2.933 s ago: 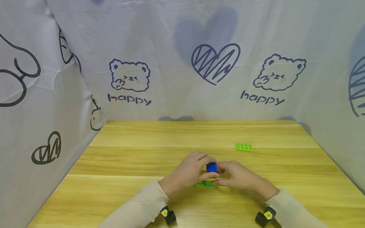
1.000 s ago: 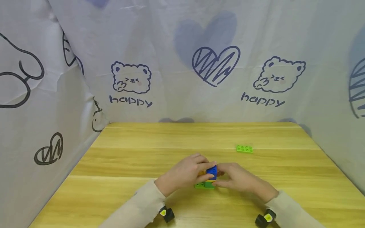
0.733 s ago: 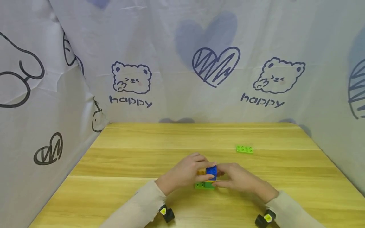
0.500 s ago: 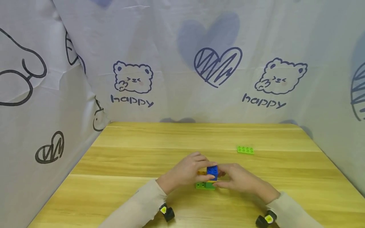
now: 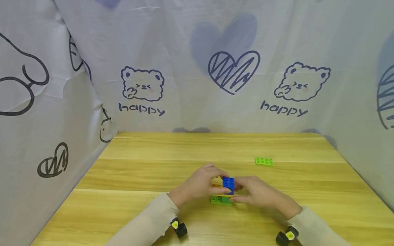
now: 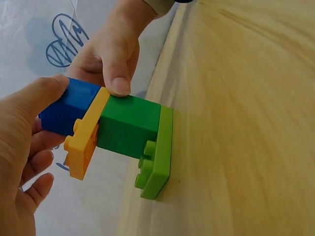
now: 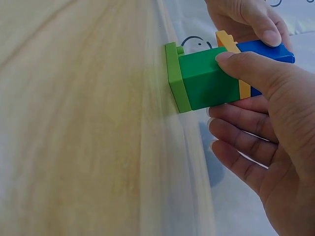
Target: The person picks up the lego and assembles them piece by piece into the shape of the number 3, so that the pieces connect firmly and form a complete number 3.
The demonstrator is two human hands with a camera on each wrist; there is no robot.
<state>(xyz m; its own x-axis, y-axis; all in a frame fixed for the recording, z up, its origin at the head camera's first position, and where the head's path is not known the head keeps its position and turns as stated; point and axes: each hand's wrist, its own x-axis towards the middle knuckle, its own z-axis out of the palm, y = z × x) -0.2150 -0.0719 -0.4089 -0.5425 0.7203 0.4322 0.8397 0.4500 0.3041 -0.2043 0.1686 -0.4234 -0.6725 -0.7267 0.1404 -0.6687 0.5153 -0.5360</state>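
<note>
A small stack of toy building bricks stands on the table between both hands. At its bottom is a light green plate [image 6: 162, 162] with some studs bare, then a green brick [image 6: 129, 127], an orange plate [image 6: 82, 150] jutting out to the left, and a blue brick [image 5: 228, 183] on top. My left hand [image 5: 198, 186] pinches the blue brick, its thumb on the near face and fingers behind. With the thumb [image 7: 246, 66] at the seam of green brick and orange plate, my right hand [image 5: 258, 193] grips the stack from the right; its fingertips behind are partly hidden.
A second light green plate [image 5: 264, 161] lies farther back on the wooden table [image 5: 147, 171], right of the stack. White cloth [image 5: 187, 116] with printed drawings hangs behind and along the sides. Small black cameras [image 5: 181, 229] are strapped at both wrists.
The left index finger, earlier across the blue brick's top, has drawn back to its far edge, so the top studs now show. The right hand keeps its grip; the stack stays in place.
</note>
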